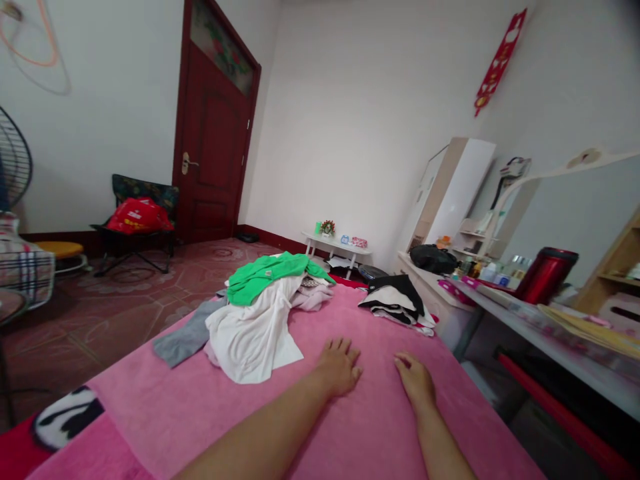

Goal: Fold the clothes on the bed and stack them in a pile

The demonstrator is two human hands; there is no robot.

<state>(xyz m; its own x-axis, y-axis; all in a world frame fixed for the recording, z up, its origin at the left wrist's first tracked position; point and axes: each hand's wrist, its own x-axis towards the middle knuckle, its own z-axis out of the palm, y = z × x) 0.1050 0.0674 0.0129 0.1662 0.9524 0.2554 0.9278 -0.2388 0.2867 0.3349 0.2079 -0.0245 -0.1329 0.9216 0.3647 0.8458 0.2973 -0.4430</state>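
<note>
My left hand [339,365] lies flat on the pink blanket [210,407], fingers spread and holding nothing. My right hand [415,380] rests palm down on the blanket a little to its right, fingers loosely curled, empty as far as I can see. Just left of my left hand lies a heap of clothes with a white garment [255,333] in front, a green one [267,273] on top and a grey one [185,337] trailing off the edge. A folded black and white stack [395,300] sits farther back on the right.
A long desk [550,347] runs along the right with a red kettle [545,273], a black bag [433,259] and small bottles. A small white table [337,247] stands by the far wall. A folding chair with a red bag [137,217] stands beside the dark red door [213,140].
</note>
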